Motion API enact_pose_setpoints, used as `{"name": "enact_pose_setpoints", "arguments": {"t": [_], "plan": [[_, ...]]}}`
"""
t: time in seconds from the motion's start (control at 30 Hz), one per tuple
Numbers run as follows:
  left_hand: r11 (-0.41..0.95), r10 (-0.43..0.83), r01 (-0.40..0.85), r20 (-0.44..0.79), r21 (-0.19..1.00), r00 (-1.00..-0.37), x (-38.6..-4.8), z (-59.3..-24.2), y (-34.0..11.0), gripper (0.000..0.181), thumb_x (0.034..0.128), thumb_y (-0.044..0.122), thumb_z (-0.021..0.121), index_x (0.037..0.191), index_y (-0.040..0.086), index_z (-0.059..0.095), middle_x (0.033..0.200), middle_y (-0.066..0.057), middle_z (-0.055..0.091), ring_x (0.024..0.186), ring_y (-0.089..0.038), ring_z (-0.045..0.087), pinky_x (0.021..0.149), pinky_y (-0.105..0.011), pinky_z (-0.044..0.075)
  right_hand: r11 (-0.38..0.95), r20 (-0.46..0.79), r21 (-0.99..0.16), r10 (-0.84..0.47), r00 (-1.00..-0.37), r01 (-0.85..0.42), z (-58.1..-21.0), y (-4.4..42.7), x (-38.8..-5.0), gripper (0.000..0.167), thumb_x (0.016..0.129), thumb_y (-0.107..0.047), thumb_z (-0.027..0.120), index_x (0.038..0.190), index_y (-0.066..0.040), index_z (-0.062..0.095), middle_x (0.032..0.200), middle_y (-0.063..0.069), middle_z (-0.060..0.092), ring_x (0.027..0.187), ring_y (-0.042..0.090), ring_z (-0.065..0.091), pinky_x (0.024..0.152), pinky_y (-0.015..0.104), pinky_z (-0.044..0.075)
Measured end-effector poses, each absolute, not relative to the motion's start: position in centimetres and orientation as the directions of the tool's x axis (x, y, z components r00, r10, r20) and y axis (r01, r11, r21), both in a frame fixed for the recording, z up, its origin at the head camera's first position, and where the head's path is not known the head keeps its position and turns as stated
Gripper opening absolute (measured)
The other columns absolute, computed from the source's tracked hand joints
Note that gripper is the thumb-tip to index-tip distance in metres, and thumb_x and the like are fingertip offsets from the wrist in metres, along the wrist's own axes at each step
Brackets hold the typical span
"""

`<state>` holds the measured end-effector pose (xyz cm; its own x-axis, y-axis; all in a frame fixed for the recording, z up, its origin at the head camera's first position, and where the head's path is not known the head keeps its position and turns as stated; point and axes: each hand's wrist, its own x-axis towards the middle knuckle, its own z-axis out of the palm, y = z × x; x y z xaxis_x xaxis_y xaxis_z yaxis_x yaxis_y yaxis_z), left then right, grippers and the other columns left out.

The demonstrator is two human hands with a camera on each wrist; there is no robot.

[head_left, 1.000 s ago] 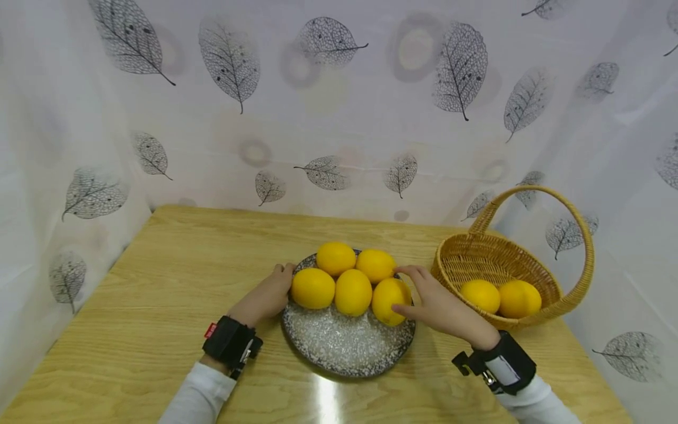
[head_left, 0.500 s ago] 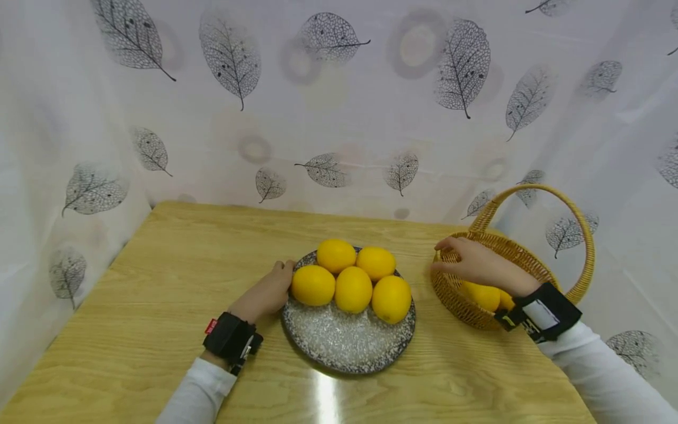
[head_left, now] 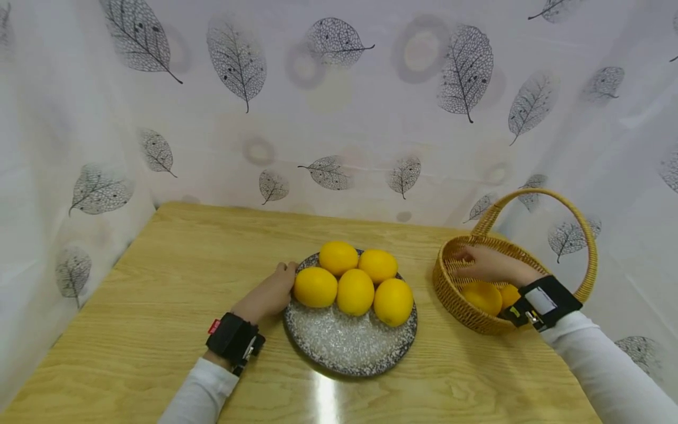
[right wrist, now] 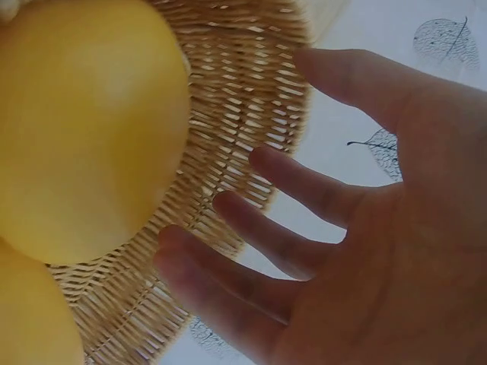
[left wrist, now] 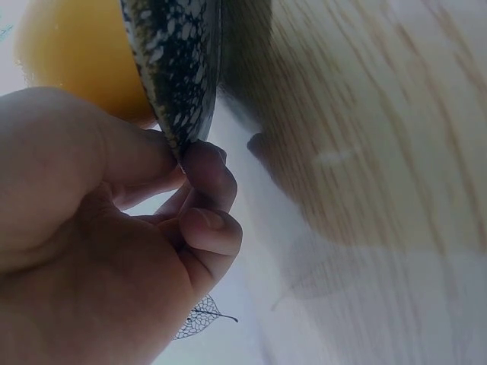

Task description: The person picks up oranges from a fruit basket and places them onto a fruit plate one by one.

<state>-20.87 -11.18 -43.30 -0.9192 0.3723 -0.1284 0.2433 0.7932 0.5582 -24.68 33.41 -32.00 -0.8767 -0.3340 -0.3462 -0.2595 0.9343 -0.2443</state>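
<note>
Taking the speckled plate (head_left: 344,347) as the dial, with 12 o'clock pointing away from the person, the wood-grain tabletop (head_left: 212,253) is filling the foreground and showing a streak of reflected light (head_left: 325,397) at 6 o'clock. Five yellow lemons (head_left: 355,292) are resting on the plate, clustering from 10 o'clock through 12 to just past 2. Between 2 and 3 o'clock, a wicker basket (head_left: 461,309) is standing with its handle arching upward and two further lemons (head_left: 482,297) lying inside. Beyond, a pale curtain (head_left: 371,118) bearing dark skeleton-leaf prints is hanging at 12 o'clock and enclosing the tabletop toward 9 and 3.

Both hands are wearing black wrist straps (head_left: 233,338) below white sleeves (head_left: 198,388). The left hand (head_left: 269,292) is pinching the plate's rim at 10 o'clock, its thumb lying above and its bent fingers below. Farther off, the right hand (head_left: 484,265) is hovering in the basket beside the lemons, its fingers standing apart and only gently bending; whether it is touching the wicker cannot be told.
</note>
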Motion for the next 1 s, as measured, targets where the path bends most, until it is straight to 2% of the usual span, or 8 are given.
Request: {"name": "enact_pose_setpoints", "arguments": {"t": [0.17,0.3,0.47,0.67,0.87,1.0], "plan": [[0.794,0.376,0.251,-0.123,0.553,-0.918,-20.9,-43.1,-11.1,0.048,0.1011,-0.007,0.039,0.149,-0.012,0.033,0.138,-0.036,0.045,0.124,-0.039,0.055,0.111,-0.053,0.047,0.932,-0.369,-0.252,-0.342,-0.864,-0.261,-32.5,34.1,-25.0,0.064,0.096,-0.036,0.067,0.135,0.014,0.054,0.134,0.037,0.057,0.120,0.053,0.056,0.095,0.058,0.053],[0.792,0.378,0.251,-0.124,0.557,-0.917,-20.8,-42.9,-11.1,0.050,0.1001,-0.008,0.040,0.149,-0.012,0.033,0.136,-0.036,0.045,0.121,-0.038,0.056,0.109,-0.053,0.048,0.935,-0.395,-0.259,-0.330,-0.857,-0.241,-32.9,34.4,-25.0,0.064,0.094,-0.034,0.070,0.134,0.014,0.054,0.133,0.037,0.058,0.122,0.053,0.056,0.099,0.060,0.050],[0.793,0.377,0.257,-0.115,0.553,-0.919,-20.6,-42.9,-11.2,0.050,0.0984,-0.010,0.042,0.147,-0.013,0.035,0.133,-0.036,0.047,0.120,-0.039,0.057,0.109,-0.054,0.048,0.941,-0.419,-0.256,-0.313,-0.852,-0.220,-33.3,34.3,-24.6,0.060,0.089,-0.029,0.073,0.132,0.010,0.057,0.136,0.036,0.056,0.126,0.053,0.053,0.104,0.062,0.046],[0.789,0.379,0.253,-0.118,0.560,-0.918,-20.5,-42.8,-11.1,0.049,0.0979,-0.010,0.041,0.147,-0.013,0.035,0.134,-0.036,0.047,0.123,-0.040,0.056,0.109,-0.055,0.047,0.957,-0.487,-0.224,-0.274,-0.829,-0.185,-33.5,34.4,-24.1,0.056,0.080,-0.021,0.073,0.129,0.003,0.059,0.133,0.035,0.057,0.112,0.040,0.056,0.098,0.056,0.049],[0.786,0.378,0.252,-0.116,0.565,-0.919,-20.5,-42.8,-11.1,0.049,0.0978,-0.011,0.041,0.146,-0.014,0.035,0.133,-0.036,0.047,0.121,-0.040,0.056,0.109,-0.055,0.048,0.965,-0.553,-0.218,-0.245,-0.796,-0.145,-33.3,34.4,-23.9,0.056,0.083,-0.022,0.073,0.128,0.007,0.060,0.130,0.033,0.061,0.117,0.044,0.060,0.098,0.059,0.051],[0.786,0.376,0.250,-0.116,0.565,-0.919,-20.5,-42.8,-11.2,0.049,0.0978,-0.011,0.041,0.147,-0.014,0.035,0.134,-0.036,0.046,0.122,-0.040,0.056,0.109,-0.055,0.048,0.971,-0.566,-0.182,-0.230,-0.792,-0.153,-33.2,34.5,-24.0,0.055,0.083,-0.022,0.073,0.126,0.009,0.063,0.124,0.028,0.066,0.111,0.039,0.062,0.100,0.059,0.050]]}}
